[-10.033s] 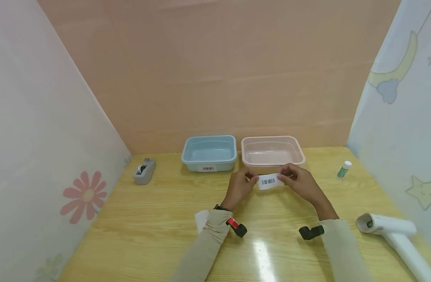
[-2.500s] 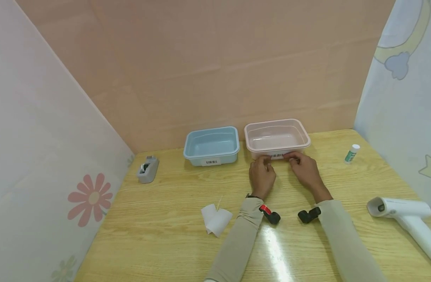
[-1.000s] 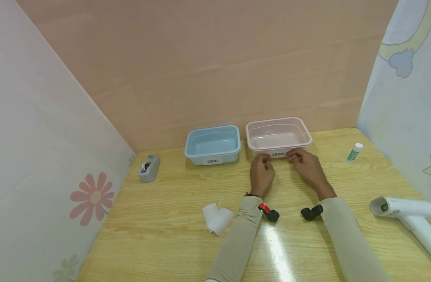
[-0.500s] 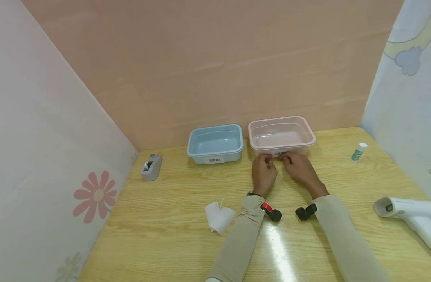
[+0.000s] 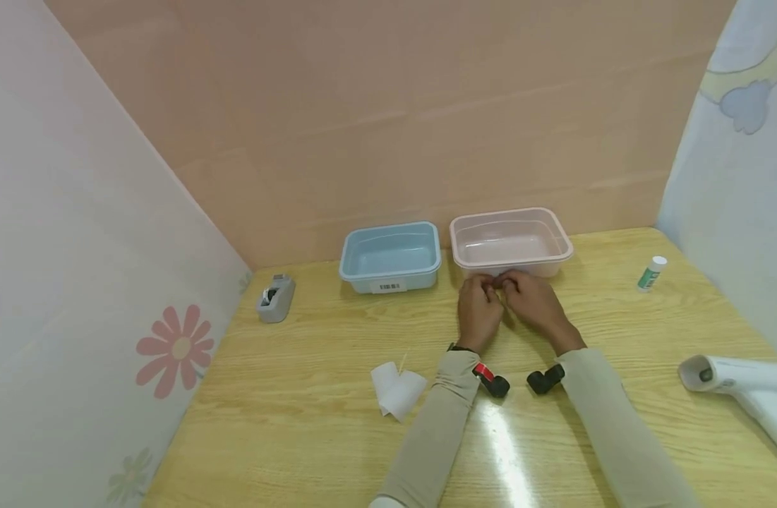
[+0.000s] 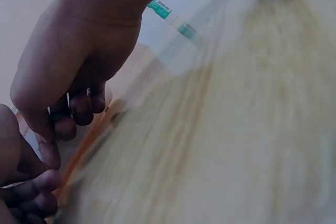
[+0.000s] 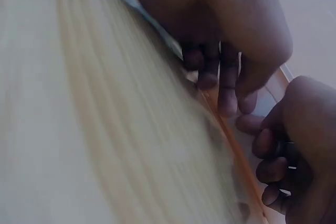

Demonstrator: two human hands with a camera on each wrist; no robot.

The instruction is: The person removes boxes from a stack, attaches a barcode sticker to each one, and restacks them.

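Note:
A pink plastic basin [image 5: 552, 269] stands against the back of the table, and both hands meet low at its front wall. My left hand [image 5: 479, 314] touches the wall with its fingertips and thumb bent toward it. Right beside it, my right hand [image 5: 537, 307] presses fingertips on the same spot. The barcode label on that wall is hidden behind the fingers in the head view. In the right wrist view the left hand [image 7: 226, 24] hangs over the basin's lower edge [image 7: 231, 140], its fingertips close to those of the right hand [image 7: 310, 145].
A blue basin [image 5: 358, 284] with a barcode label [image 5: 388, 287] stands to the left. White paper pieces [image 5: 397, 390] lie by the left sleeve. A tape dispenser [image 5: 276, 299] sits far left, a glue stick [image 5: 651, 274] far right. A white pistol-shaped device [image 5: 737, 377] lies at right.
The barcode label, held in the air between both hands ten seconds ago, went onto the pink basin's front. Lately my right hand slid left along it until both hands met.

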